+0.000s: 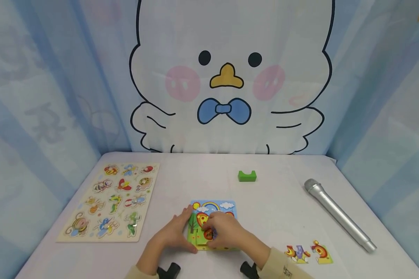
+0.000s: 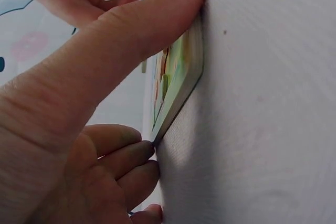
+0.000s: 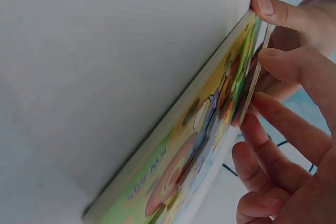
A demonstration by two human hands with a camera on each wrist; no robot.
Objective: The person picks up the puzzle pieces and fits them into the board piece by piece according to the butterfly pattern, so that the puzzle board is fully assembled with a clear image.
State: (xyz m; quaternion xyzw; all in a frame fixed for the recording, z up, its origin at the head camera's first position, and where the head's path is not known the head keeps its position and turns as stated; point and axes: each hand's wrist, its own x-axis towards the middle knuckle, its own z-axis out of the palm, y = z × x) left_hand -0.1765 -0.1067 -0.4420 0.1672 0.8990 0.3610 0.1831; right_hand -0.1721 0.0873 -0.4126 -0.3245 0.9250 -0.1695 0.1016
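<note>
A small picture puzzle board (image 1: 213, 204), with a rainbow and sun at its far side, lies near the front middle of the table. My left hand (image 1: 176, 231) holds its left side, thumb at the near edge and fingers along the left edge. Over the board, my right hand (image 1: 227, 230) pinches a thin puzzle piece (image 3: 254, 83) between thumb and fingers. That piece appears edge-on and tilted above the board in the right wrist view; its picture is mostly hidden. Two loose puzzle pieces, one with purple (image 1: 298, 254) and one orange-and-yellow (image 1: 322, 252), lie to the right.
A wooden insect puzzle board (image 1: 150, 217) lies at the left. Behind the small board stands a green notched block (image 1: 247, 177). A silver microphone (image 1: 342, 216) lies slanted at the right. A printed curtain (image 1: 227, 135) borders the table's back.
</note>
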